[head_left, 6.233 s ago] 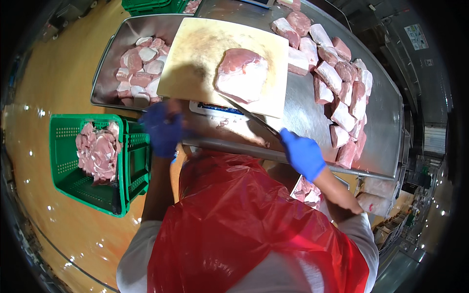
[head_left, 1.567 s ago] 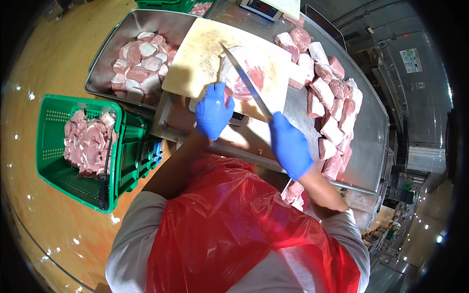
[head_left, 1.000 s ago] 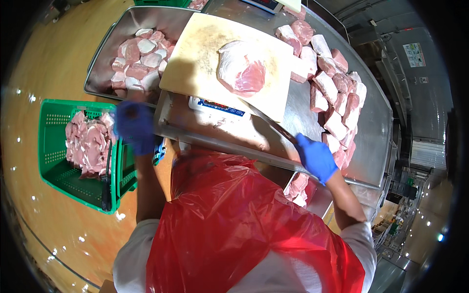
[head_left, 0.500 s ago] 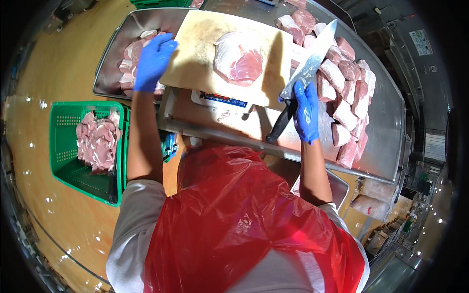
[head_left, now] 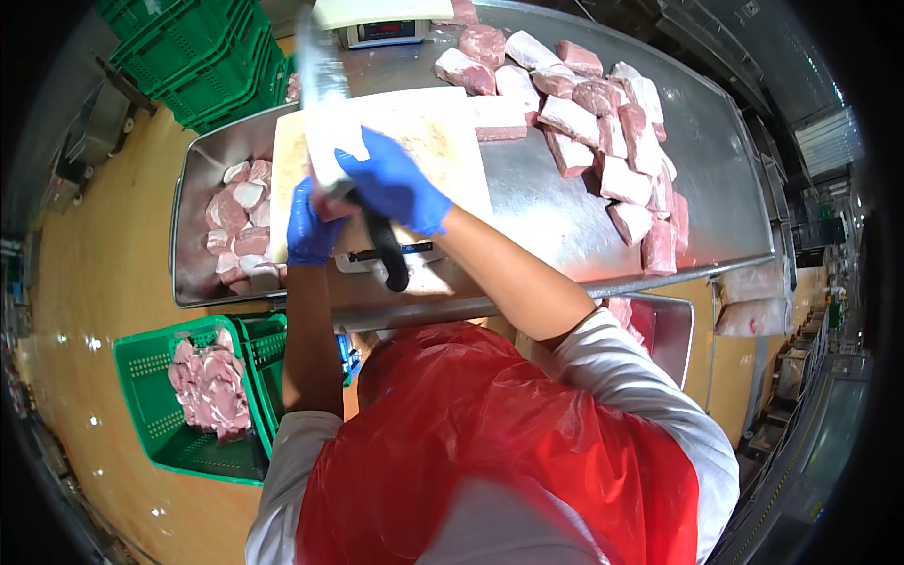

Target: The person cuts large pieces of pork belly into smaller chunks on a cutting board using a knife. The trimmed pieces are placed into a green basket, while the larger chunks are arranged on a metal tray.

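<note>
A large knife (head_left: 325, 113) with a black handle is in my right hand (head_left: 395, 184), its fingers closed around the grip. The blade points away from me, smeared by motion, above the left part of the pale cutting board (head_left: 443, 132). My left hand (head_left: 314, 228), in a blue glove like the right, lies close beside the blade at the board's near left. Its fingers are closed on a piece of raw meat (head_left: 330, 204), mostly hidden by the knife and hands. Beneath the board's near edge, part of a scale (head_left: 414, 252) shows.
Many thick meat chunks (head_left: 603, 132) lie on the steel table (head_left: 527, 207) at right. A steel tub (head_left: 188, 221) with meat pieces stands left. Green crates (head_left: 212, 66) are stacked far left; another green crate (head_left: 155, 414) holds sliced meat. A second scale (head_left: 384, 34) stands at the back.
My right hand has swung left with the knife, across the board. The left hand has moved to the board and taken hold of meat. The view has shifted; the large round meat piece no longer shows whole.
</note>
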A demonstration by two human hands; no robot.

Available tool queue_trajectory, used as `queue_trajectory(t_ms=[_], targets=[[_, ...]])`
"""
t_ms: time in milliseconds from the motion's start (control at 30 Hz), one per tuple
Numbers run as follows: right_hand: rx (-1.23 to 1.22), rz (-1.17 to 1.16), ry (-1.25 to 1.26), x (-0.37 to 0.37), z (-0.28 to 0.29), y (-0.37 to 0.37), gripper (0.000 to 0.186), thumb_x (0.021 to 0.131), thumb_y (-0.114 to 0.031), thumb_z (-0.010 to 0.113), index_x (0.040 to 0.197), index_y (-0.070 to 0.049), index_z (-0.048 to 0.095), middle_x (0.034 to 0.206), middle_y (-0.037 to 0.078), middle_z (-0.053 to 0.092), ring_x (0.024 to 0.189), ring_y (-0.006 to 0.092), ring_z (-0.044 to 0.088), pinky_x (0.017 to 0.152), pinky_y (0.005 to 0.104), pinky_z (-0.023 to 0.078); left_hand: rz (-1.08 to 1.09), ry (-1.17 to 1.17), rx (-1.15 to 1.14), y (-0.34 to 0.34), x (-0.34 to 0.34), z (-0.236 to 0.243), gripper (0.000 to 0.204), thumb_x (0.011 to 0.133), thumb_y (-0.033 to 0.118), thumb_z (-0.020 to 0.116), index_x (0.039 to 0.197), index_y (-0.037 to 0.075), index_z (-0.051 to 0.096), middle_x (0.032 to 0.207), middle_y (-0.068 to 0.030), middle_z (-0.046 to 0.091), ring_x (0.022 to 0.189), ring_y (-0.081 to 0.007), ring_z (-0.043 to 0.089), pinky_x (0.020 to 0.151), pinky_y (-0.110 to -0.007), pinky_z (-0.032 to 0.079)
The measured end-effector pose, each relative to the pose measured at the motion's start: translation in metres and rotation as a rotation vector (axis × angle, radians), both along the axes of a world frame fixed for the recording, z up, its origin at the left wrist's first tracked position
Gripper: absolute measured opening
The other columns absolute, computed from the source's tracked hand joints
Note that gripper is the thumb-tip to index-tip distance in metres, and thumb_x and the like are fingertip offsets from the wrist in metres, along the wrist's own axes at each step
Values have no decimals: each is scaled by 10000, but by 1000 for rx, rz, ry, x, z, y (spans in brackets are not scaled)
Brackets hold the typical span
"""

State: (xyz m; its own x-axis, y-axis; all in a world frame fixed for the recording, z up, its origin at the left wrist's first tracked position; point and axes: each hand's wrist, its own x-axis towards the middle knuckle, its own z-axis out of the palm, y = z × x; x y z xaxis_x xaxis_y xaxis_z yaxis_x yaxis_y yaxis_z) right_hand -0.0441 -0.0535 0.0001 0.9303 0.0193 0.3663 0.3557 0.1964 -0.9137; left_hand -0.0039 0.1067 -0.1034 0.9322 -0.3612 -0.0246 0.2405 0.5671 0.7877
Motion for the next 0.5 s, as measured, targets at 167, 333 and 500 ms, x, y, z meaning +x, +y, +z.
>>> queue_trajectory(t_ms=[167,333,500], targets=[[-402,78,43,-54,52,21,240,1037,-179,528,1187,-3,590,942,86,652,851,166,630,785,335,530,96,-450,494,42,24,-10,382,975,173,558,1328,27,544,1076,-89,664,956,-170,653,790,-314,553],[-285,-86,335,-75,27,-31,278,1032,-193,541,1226,2,578,965,86,657,861,136,606,795,333,527,-2,-202,542,31,24,43,500,857,186,699,1303,-10,589,1031,-43,679,825,-96,613,741,-255,515],[-548,-157,530,-110,7,-84,208,1034,-199,557,1098,-1,569,764,87,658,653,230,652,640,374,528,492,-397,917,62,31,46,335,844,58,635,1169,-18,661,824,11,600,724,-45,535,638,-217,444]])
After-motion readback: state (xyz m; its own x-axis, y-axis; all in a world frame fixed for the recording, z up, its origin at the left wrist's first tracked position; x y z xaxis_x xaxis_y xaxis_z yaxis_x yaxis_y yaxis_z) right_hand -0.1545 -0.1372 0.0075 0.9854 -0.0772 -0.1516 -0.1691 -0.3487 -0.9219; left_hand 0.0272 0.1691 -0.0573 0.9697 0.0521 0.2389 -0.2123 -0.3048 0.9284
